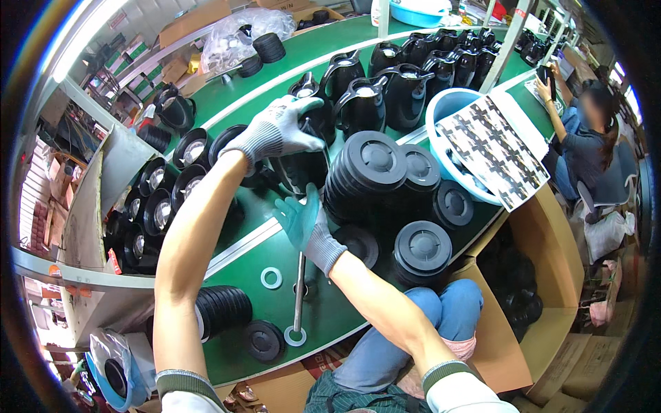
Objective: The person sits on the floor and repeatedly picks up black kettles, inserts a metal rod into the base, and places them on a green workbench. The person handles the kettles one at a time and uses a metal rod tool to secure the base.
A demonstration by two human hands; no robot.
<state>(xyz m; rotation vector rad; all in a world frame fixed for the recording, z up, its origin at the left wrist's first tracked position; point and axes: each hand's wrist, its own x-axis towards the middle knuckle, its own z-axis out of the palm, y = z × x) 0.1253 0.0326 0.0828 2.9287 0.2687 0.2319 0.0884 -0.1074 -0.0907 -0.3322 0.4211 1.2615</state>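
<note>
Clasping a black jug (305, 168) in left hand (275, 131), with right hand (303, 220) loosely open at its lower end; hemmed in by stacked black discs (375, 162) and upright jugs (361, 110).

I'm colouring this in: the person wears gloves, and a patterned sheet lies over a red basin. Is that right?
The basin is light blue, not red, as the head view shows. The gloves and the patterned sheet over it are right.

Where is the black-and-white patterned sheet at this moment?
In the head view, the patterned sheet is right of centre, lying over the light-blue basin, with stacked black discs to its left.
</note>
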